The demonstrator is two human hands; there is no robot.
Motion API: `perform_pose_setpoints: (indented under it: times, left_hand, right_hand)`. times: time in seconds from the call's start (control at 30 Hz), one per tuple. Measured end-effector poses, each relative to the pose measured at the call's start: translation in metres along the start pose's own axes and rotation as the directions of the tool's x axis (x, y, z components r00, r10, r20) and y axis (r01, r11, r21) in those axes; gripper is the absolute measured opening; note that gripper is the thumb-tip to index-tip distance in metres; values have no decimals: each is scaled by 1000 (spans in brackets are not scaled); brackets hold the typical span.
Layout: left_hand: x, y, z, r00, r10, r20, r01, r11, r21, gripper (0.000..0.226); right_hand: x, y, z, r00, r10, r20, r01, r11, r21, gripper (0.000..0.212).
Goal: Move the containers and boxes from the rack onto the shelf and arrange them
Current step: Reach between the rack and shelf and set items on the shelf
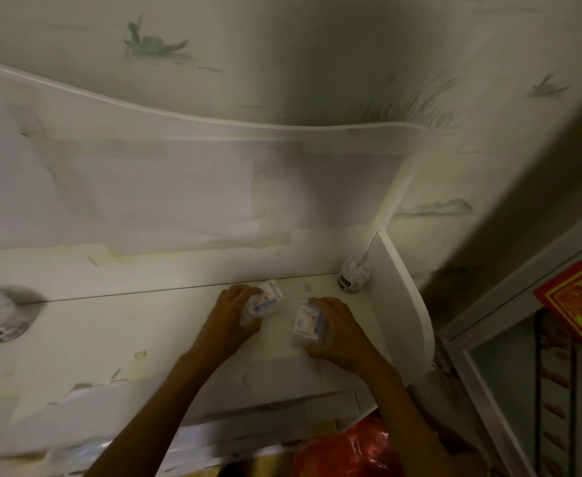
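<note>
Both hands at frame centre on the white shelf [76,339]; left hand [229,316] grips one small box [265,299], right hand [334,333] grips another box [307,320], the two apart; jar [351,273] in the right corner; risk: right box shoved into the jar, or boxes set down tilted and toppling, since the frame is dim and blurred.

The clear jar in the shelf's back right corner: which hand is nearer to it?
Right. The right hand, gripping a small box, sits just in front-left of the clear jar; the left hand, holding another small box, is farther left.
</note>
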State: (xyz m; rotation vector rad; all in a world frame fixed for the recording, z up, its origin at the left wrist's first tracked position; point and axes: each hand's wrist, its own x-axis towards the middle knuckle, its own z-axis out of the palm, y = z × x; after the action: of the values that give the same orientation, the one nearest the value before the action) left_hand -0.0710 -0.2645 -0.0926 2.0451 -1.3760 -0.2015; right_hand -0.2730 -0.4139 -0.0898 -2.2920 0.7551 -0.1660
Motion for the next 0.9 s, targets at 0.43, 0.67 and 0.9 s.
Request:
perform_pose_setpoints:
  times: [0.43,0.67,0.9]
  left_hand:
    - [-95,24,-108,961,-64,-269,69,998,9,59]
    - [-184,7,-182,910,-103,-401,113,994,1,56]
    - [-327,-28,-274,823,-193,-534,276,958,80,53]
  right_hand:
    - [-14,-86,15,957,-192,-216,238,949,208,76]
    - [-23,-180,62,935,-313,-167,347,905,247,73]
    - [-60,-305,153,900,-427,-85,432,853,292,69]
